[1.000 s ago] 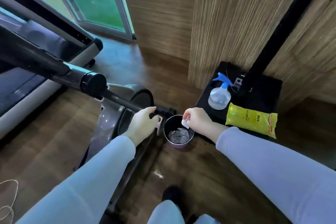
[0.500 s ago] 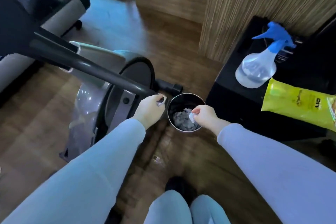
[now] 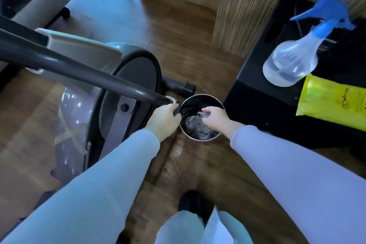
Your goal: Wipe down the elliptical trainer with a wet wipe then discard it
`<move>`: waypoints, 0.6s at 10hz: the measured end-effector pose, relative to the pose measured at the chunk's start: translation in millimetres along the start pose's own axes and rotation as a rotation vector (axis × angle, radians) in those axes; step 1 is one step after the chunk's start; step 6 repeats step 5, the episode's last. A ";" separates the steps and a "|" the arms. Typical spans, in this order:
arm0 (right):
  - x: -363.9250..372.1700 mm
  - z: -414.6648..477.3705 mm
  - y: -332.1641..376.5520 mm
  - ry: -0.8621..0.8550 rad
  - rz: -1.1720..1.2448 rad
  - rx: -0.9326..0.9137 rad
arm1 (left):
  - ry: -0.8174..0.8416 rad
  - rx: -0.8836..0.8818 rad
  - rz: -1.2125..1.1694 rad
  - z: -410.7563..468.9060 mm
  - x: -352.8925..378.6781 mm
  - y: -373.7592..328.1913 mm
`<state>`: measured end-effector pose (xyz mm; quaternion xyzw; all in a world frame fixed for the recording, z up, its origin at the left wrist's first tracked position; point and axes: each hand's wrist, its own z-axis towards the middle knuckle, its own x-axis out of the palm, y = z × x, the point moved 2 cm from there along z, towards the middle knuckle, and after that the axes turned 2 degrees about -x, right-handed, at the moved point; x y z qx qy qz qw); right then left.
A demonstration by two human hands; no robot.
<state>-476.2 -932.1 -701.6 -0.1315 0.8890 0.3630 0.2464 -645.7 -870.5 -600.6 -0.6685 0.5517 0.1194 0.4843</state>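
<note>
Left hand: we see the left hand [image 3: 163, 120] just beside the left rim of the bin [image 3: 204, 95]; its grip is clamped on a dark thing [image 3: 176, 110] at that rim; what this thing is, we cannot tell.
Right hand: the right hand [image 3: 214, 118] hangs over the mouth of the bin; its fingers are bent and point down into it.
Right grip: the fingertips [image 3: 206, 112] are at a pale wet wipe [image 3: 201, 114]; whether the grip pinches it or is apart from it we cannot tell, as this place is blurred.
Wet wipe: it is inside the bin, on top of a heap of crumpled grey wipes [image 3: 195, 128], under the right hand.
Bin: round, with a metal rim and a dark inside; it stands on the wooden floor [image 3: 188, 35], between the elliptical trainer [image 3: 130, 85] and the worktop [image 3: 257, 93].
Elliptical trainer: it is left of the bin, with a dark round cover and a grey body; its dark bar [image 3: 79, 69] runs from the left edge down to a point just above the left hand.
Worktop: low and black, right of the bin; it carries a clear spray bottle [image 3: 291, 63] with a blue head, and just beside it a yellow packet [image 3: 334, 101].
Person: pale sleeves cover both arms; a dark shoe [image 3: 190, 202] stands on the floor, nearer to us than the bin.
</note>
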 end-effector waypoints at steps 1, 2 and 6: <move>-14.4 -17.2 13.0 0.020 -0.040 -0.023 | 0.006 0.026 0.029 -8.7 -10.3 -11.9; -37.5 -44.2 30.0 -0.017 -0.061 -0.078 | -0.002 0.049 0.062 -25.4 -25.2 -27.6; -123.4 -155.0 93.4 -0.167 -0.048 -0.224 | -0.047 0.099 0.000 -113.4 -90.7 -100.2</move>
